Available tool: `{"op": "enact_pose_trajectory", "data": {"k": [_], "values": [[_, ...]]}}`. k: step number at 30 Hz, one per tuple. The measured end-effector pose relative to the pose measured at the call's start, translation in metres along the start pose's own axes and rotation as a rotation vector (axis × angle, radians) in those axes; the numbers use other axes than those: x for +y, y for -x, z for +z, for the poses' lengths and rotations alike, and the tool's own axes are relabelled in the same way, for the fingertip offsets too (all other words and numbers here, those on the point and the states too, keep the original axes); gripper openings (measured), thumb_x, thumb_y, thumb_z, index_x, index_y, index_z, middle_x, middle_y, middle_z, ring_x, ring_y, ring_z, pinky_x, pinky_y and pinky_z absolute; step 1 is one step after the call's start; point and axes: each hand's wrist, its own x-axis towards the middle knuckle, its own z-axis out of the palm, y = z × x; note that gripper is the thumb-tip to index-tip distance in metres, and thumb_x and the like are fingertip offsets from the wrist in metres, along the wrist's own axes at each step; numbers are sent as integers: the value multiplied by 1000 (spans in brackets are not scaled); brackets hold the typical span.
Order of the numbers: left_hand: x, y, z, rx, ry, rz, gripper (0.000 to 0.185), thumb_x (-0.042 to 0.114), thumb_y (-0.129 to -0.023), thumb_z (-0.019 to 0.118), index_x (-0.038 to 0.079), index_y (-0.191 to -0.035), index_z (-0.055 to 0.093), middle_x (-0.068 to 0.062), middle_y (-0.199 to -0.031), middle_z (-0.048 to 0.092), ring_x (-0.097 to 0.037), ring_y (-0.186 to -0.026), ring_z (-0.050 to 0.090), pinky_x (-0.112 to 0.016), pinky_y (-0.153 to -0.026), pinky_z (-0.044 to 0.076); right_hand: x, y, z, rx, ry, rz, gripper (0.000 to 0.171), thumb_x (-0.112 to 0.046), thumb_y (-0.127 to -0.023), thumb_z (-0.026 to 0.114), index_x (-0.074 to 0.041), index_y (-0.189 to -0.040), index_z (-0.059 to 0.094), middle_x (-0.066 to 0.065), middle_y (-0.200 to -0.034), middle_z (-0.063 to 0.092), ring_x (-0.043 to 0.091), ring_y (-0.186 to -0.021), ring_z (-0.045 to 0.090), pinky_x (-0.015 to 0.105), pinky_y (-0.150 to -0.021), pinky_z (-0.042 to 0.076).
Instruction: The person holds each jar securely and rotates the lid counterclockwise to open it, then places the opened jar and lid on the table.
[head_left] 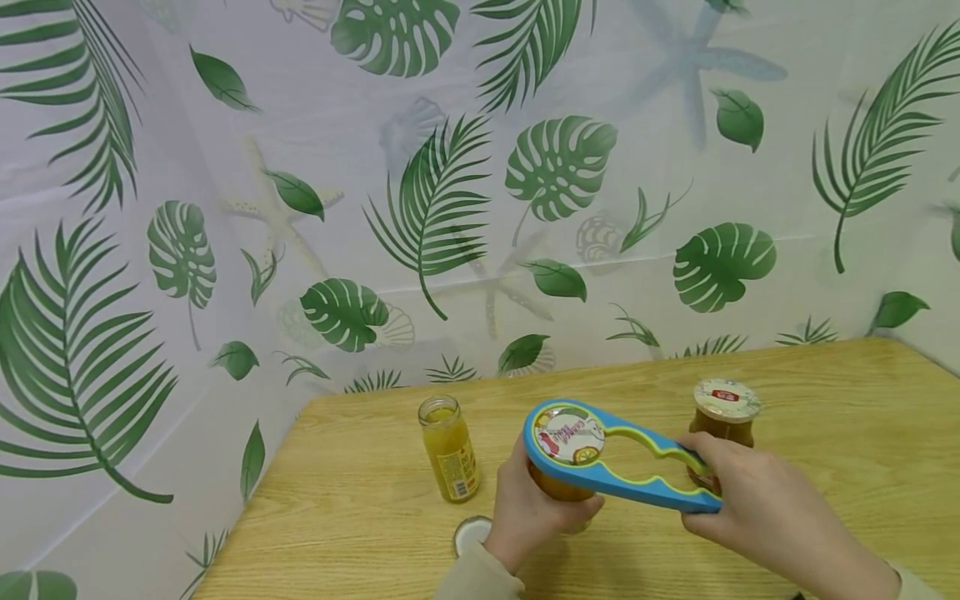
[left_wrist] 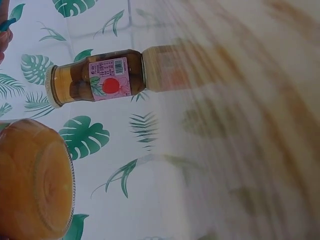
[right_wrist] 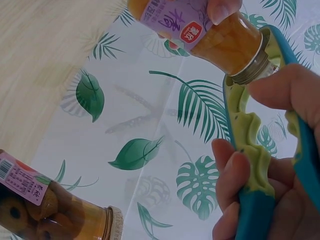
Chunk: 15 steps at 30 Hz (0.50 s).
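Hands split the work: left hand (head_left: 528,508) wraps the jar (head_left: 561,487) body to steady it on the surface (head_left: 825,467), right hand (head_left: 757,508) grips the blue opener (head_left: 622,462) handle, ring seated over the lid for leverage. Lidded jar (head_left: 723,421) just behind right hand; open bottle (head_left: 448,450) & loose cap (head_left: 471,533) left of left hand.

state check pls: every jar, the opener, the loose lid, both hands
held jar: upright on the table, lid on, opener's big ring seated over the lid
jar opener: level, handle gripped
small jar: upright, no lid
loose lid: flat on the table, beside the left hand
far jar: upright, lid on, untouched
left hand: grips the held jar's body
right hand: grips the opener's handle
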Motion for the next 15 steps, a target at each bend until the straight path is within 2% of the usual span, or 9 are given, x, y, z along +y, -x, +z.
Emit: {"op": "enact_pose_trajectory", "data": {"k": [7,15], "values": [[-1,1,-1,-21,3,11,75,12,-57,82,28,-120,43,12,-110,54,-9,-99,51,-28,-86,41,0,0,-1,-45,11,11,60,-22,-58,80,-2,-108,56,-7,-61,40,10,-52,38,27,-47,34],[0,0,-3,-34,12,11,73,10,-57,81,27,-118,45,11,-109,55,-9,-97,52,-27,-83,42,1,1,-1,-36,20,1,58,-22,-57,80,-2,-106,57,-8,-61,40,9,-52,37,26,-46,34]]}}
